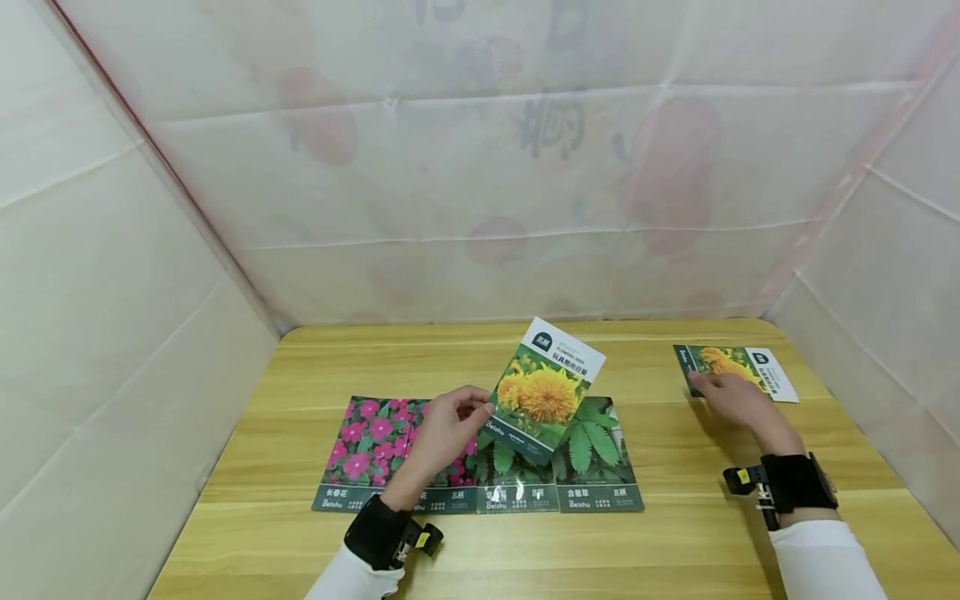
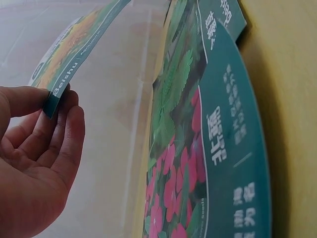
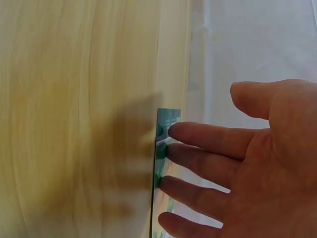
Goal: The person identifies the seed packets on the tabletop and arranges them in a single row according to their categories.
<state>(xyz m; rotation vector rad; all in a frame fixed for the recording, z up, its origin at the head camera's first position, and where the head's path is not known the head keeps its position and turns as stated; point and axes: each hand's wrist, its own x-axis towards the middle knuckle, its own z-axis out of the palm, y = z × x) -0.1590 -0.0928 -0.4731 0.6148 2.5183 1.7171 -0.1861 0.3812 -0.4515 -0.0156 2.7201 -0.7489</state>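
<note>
My left hand (image 1: 446, 435) pinches the lower left corner of a yellow-flower seed packet (image 1: 546, 395) between thumb and fingers. That packet is tilted and raised above a row of packets; in the left wrist view its corner shows between thumb (image 2: 27, 101) and fingers. At the table's right side, a second yellow-flower packet (image 1: 780, 386) lies sideways. My right hand (image 1: 738, 406) is over its dark end. In the right wrist view the fingers (image 3: 213, 136) extend with their tips at this packet (image 3: 161, 158), and the thumb stands away from it.
Two pink-flower packets (image 1: 363, 442) lie at the left of the row on the wooden table (image 1: 525, 554). Beside them are two green-leaf packets (image 1: 597, 454), partly covered from view by the raised packet. White fabric walls (image 1: 450, 183) rise behind and at both sides.
</note>
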